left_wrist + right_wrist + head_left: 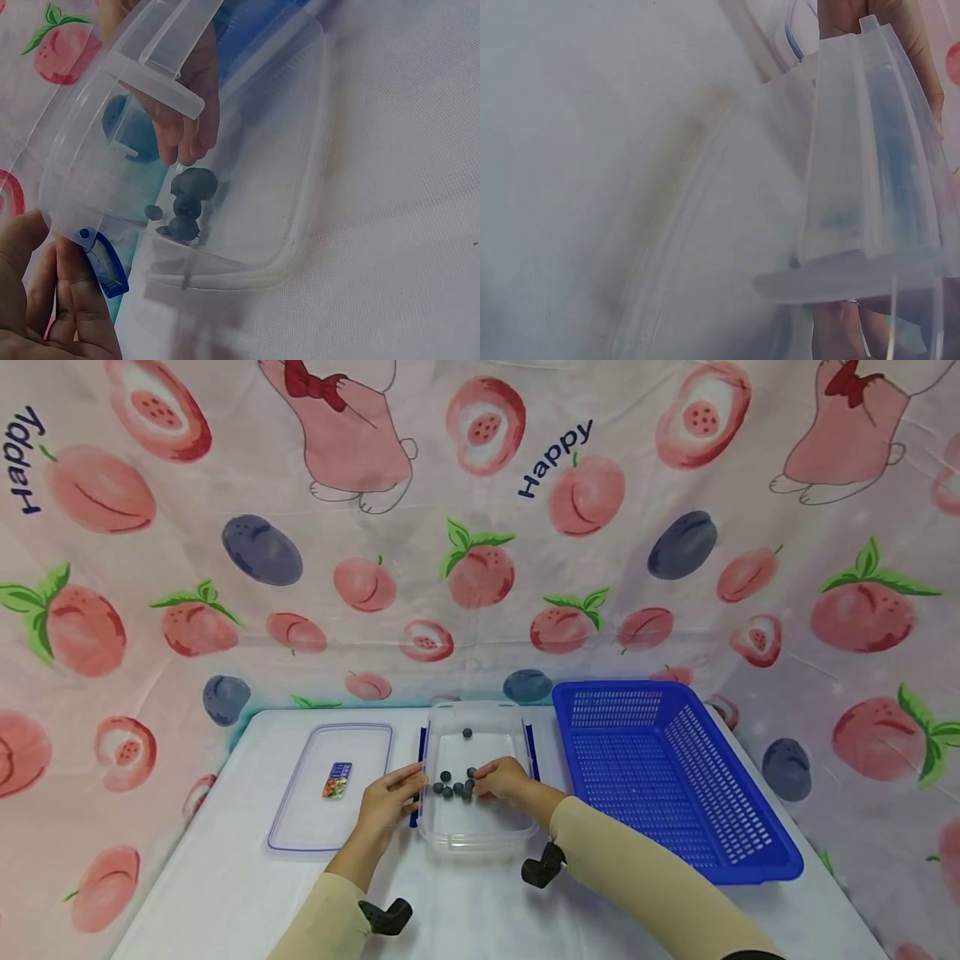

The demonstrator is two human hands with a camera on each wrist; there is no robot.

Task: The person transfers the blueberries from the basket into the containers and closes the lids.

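Observation:
A clear plastic box (480, 842) with blue side latches stands on the white table. Several round, dark blueberries (447, 792) lie clustered on its floor, and a lone blueberry (467, 733) sits farther back. My left hand (386, 802) holds the box's left rim, its thumb and fingers beside the blue latch (109, 266) in the left wrist view. Reaching over the right side, my right hand (504, 779) is inside the box with bunched fingers pointing down, fingertips right at the cluster's edge. I cannot tell whether a berry is between them. The right wrist view shows mostly the box's wall.
Left of the box lies a flat clear lid (288, 814) with a blue edge and a colourful label (337, 781). A large blue plastic basket (750, 870) stands on the right, beneath the right forearm's far side. A fruit-patterned cloth (480, 510) hangs behind the table.

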